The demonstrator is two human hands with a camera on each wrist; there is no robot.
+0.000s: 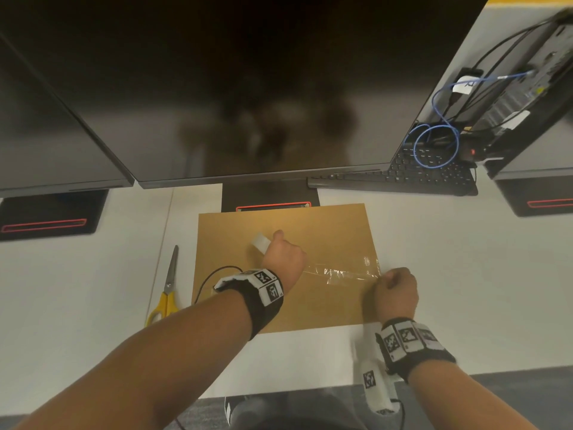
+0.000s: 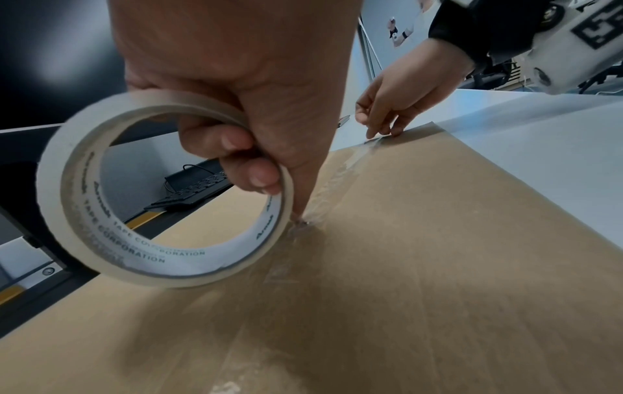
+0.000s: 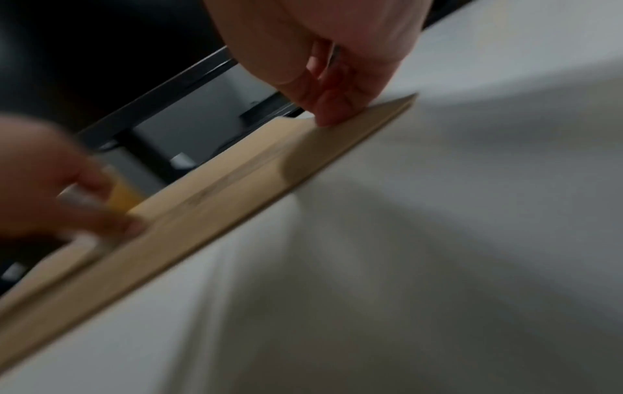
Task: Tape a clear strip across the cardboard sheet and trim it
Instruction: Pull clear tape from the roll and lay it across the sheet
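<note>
Gripping tape roll (image 2: 161, 192) with left hand (image 1: 283, 259), fingers curled through core, above middle of cardboard sheet (image 1: 328, 231). Pinning tape end at sheet's right edge with right hand (image 1: 395, 293), fingertips (image 2: 381, 132) bunched down on it. Stretching between hands: clear strip (image 1: 341, 270), wrinkled, lying across sheet. Sitting flat on white counter (image 1: 465, 259): sheet, in front of monitor stand. Lying just left of sheet: yellow-handled scissors (image 1: 167, 290), untouched. Resting behind, right: black keyboard (image 1: 403, 178).

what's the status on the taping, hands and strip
Left hand grips tape roll over cardboard sheet. Right hand pins clear strip at right edge. Scissors untouched, nothing blocking.
</note>
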